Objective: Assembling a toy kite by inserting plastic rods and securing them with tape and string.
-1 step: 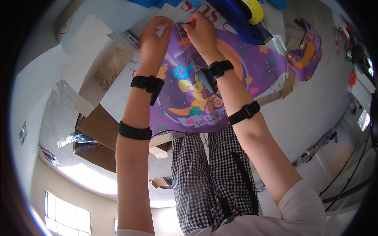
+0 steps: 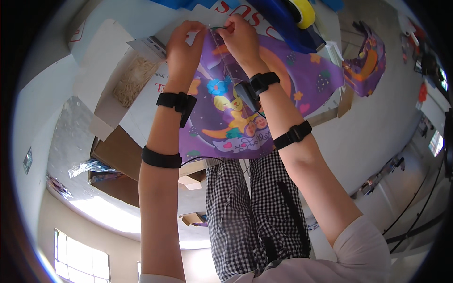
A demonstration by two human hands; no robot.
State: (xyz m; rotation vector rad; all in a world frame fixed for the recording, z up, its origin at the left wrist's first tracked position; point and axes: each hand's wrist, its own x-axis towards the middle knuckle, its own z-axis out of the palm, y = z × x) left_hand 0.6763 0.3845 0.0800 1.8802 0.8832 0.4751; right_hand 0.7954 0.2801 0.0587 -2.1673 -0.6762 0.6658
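Both hands are up at the top edge of a purple cartoon-printed bag [image 2: 245, 118], the kind with bright yellow and orange characters and little flowers on it. The left hand [image 2: 183, 45] and right hand [image 2: 240, 35] each have fingers pinched shut on that top edge, close together, almost touching. The bag hangs flat over a white table [image 2: 377, 127], just above the checkered trousers [image 2: 255, 207]. A second purple bag [image 2: 363, 61] of the same print lies crumpled well off to the right. Left of the hands there's an open white cardboard box [image 2: 108, 70] with pale shredded straw filling [image 2: 130, 80] inside. A yellow tape roll [image 2: 304, 12] sits on a blue dispenser [image 2: 288, 28] near the top.
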